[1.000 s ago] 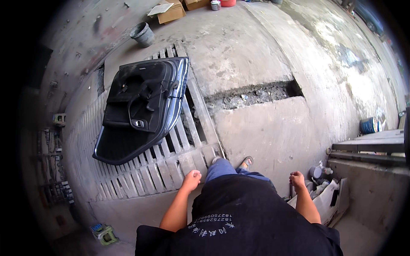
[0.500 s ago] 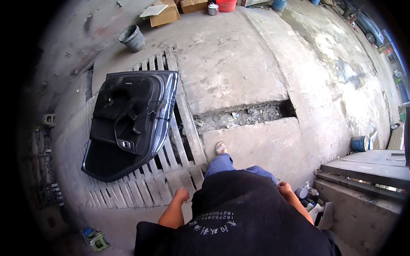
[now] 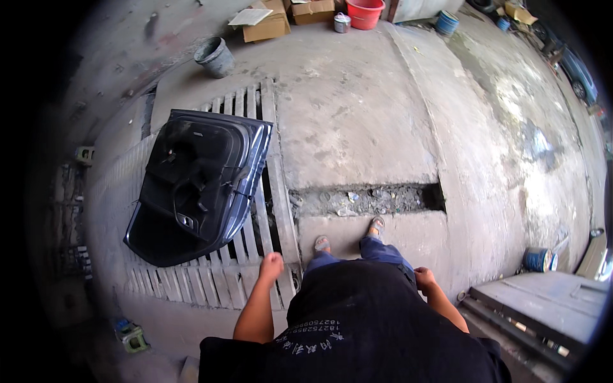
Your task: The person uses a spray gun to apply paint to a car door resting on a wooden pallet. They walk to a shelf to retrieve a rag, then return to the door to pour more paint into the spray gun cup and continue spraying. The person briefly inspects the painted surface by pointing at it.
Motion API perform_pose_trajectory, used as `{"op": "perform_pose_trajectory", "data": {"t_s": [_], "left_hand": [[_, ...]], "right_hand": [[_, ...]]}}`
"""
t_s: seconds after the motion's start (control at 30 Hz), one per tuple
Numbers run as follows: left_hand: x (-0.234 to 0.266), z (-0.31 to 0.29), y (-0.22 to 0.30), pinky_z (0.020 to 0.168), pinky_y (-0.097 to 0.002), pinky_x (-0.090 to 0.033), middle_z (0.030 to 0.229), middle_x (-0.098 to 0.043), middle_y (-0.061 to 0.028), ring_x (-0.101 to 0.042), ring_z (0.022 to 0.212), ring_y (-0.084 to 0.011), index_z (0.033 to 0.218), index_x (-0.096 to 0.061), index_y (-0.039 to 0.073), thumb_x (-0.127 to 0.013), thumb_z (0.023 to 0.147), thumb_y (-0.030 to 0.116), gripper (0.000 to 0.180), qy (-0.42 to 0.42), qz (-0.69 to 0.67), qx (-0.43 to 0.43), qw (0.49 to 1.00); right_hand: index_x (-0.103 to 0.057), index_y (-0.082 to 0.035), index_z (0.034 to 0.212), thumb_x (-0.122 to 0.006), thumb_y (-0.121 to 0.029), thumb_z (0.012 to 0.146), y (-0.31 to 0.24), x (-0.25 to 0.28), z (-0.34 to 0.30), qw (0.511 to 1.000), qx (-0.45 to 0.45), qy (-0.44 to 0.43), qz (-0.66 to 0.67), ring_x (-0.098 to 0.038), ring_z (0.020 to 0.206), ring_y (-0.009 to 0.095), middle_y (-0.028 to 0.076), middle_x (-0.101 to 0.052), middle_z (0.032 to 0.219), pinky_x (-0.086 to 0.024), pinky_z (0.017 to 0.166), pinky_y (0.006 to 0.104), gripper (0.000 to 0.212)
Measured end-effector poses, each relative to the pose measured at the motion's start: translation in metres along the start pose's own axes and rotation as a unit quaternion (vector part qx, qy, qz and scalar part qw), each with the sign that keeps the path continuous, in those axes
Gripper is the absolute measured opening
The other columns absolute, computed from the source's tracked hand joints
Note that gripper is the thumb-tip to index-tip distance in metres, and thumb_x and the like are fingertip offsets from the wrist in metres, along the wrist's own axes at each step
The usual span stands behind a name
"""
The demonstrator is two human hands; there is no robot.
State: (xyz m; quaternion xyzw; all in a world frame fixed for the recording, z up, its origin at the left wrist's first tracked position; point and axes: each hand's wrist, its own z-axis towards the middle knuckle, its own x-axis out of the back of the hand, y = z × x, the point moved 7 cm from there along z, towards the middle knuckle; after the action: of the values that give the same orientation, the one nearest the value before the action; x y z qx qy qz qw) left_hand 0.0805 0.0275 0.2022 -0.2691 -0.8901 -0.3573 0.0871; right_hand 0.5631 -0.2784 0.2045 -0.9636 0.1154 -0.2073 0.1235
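Note:
My left hand (image 3: 272, 263) hangs in front of my body with its fingers curled closed, and nothing shows in it. Below and beyond it lies a dark car door (image 3: 203, 185), inner trim panel facing up, on a slatted floor grate (image 3: 267, 217); hand and door are apart. Its inner handle (image 3: 186, 221) is toward my side. My right hand (image 3: 424, 278) is at my right hip, fingers also curled, with no object visible in it. Both my feet stand on the concrete before a debris-filled trench.
The trench (image 3: 377, 199) runs crosswise ahead. A grey bucket (image 3: 215, 57), cardboard boxes (image 3: 267, 25), a small can (image 3: 342, 23) and a red tub (image 3: 364, 13) stand at the back. At right are a metal-topped bench (image 3: 543, 300) and a blue pail (image 3: 537, 259). A green stool (image 3: 132, 336) is lower left.
I have stepped forward: a second foot now shows near the trench edge. My left hand has swung forward and up; my right hand stays by my hip. The door has not moved on the grate.

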Motion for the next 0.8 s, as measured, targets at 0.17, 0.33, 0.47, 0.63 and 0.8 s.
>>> {"op": "perform_pose_trajectory", "data": {"t_s": [0.17,0.33,0.47,0.63,0.8], "left_hand": [[-0.048,-0.066,-0.11,0.047,-0.0331,-0.044,0.066,-0.056,-0.0053,-0.055,0.054,-0.0171,0.087,-0.059,0.006,-0.054,0.081,0.018,0.015,-0.024,-0.021,0.251,0.968],[-0.091,-0.099,-0.075,0.049,-0.0299,-0.044,0.07,-0.056,-0.0046,-0.056,0.057,-0.0153,0.094,-0.057,0.006,-0.055,0.08,0.019,0.019,0.003,-0.071,0.183,0.98],[-0.108,-0.086,-0.044,0.05,-0.0289,-0.045,0.073,-0.058,-0.0046,-0.059,0.059,-0.0151,0.096,-0.057,0.005,-0.056,0.08,0.022,0.023,0.037,-0.104,0.142,0.984],[-0.096,-0.055,-0.048,0.052,-0.0284,-0.046,0.077,-0.06,-0.0045,-0.059,0.062,-0.0142,0.1,-0.056,0.006,-0.056,0.081,0.024,0.026,0.066,-0.17,0.116,0.976],[-0.083,-0.045,-0.037,0.048,-0.0261,-0.044,0.075,-0.056,-0.004,-0.055,0.059,-0.0133,0.098,-0.053,0.006,-0.054,0.085,0.019,0.018,0.079,-0.201,0.144,0.966]], "right_hand": [[-0.059,0.0,0.095,-0.059,-0.014,0.082,-0.047,0.066,0.05,0.999,0.005,-0.031,0.025,-0.057,0.052,0.019,0.009,-0.061,0.076,-0.051,0.047,0.0311,0.019],[-0.053,0.0,0.087,-0.06,-0.013,0.083,-0.093,0.106,0.101,0.997,0.055,-0.037,0.041,-0.055,0.052,0.018,0.008,-0.055,0.068,-0.05,0.047,0.032,0.015],[-0.051,-0.002,0.082,-0.062,-0.019,0.084,-0.145,0.104,0.113,0.993,0.094,-0.067,0.035,-0.053,0.051,0.017,0.007,-0.053,0.066,-0.05,0.048,0.0323,0.02],[-0.056,0.0,0.081,-0.061,-0.027,0.085,-0.201,0.057,0.079,0.983,0.142,-0.091,-0.071,-0.057,0.053,0.017,0.008,-0.057,0.067,-0.051,0.051,0.0316,0.027],[-0.058,0.004,0.086,-0.059,-0.03,0.084,-0.213,0.053,0.073,0.946,0.14,-0.077,-0.281,-0.062,0.059,0.019,0.011,-0.063,0.075,-0.05,0.055,0.0337,0.034]]}}
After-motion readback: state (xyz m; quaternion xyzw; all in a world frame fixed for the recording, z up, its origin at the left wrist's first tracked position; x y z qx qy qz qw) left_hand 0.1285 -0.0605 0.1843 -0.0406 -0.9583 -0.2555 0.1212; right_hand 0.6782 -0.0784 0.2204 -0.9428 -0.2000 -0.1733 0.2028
